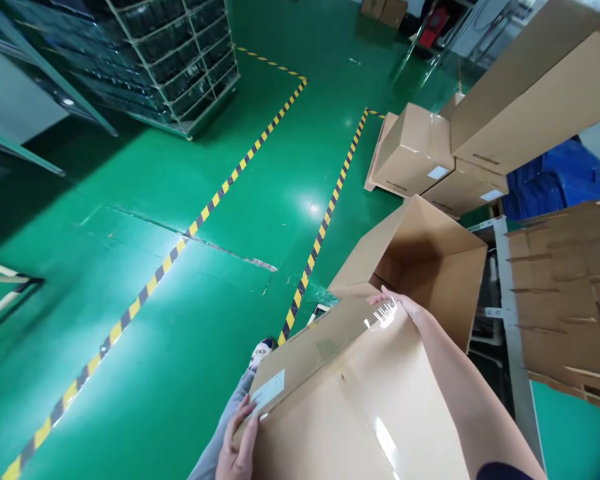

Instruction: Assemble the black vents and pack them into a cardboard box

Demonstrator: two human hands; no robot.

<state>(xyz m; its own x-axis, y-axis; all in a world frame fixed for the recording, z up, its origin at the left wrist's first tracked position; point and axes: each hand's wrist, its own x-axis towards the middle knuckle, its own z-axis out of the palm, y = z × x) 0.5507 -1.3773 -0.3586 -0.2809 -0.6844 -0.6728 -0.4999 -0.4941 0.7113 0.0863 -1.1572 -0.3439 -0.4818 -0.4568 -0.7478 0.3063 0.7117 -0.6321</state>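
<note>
A large taped cardboard box (350,400) fills the lower middle of the view, tilted, with clear tape across it and a pale label on its side. My left hand (237,443) grips its near left corner, thumb on the upper face and fingers round the edge beside the label. Across the box's far edge lies my right hand (400,301), its fingers reaching over the taped corner and its palm pressed to the box. Just beyond that hand is an open cardboard box (450,273), tipped so that its hollow inside faces me.
Closed cartons (415,150) are stacked on a pallet at upper right. Flattened cardboard (560,300) lies right, beside a metal frame (513,333). Yellow-black tape lines (200,220) cross the green floor (155,320). A loaded wire rack (180,73) stands upper left. My shoe (263,350) shows beside the box.
</note>
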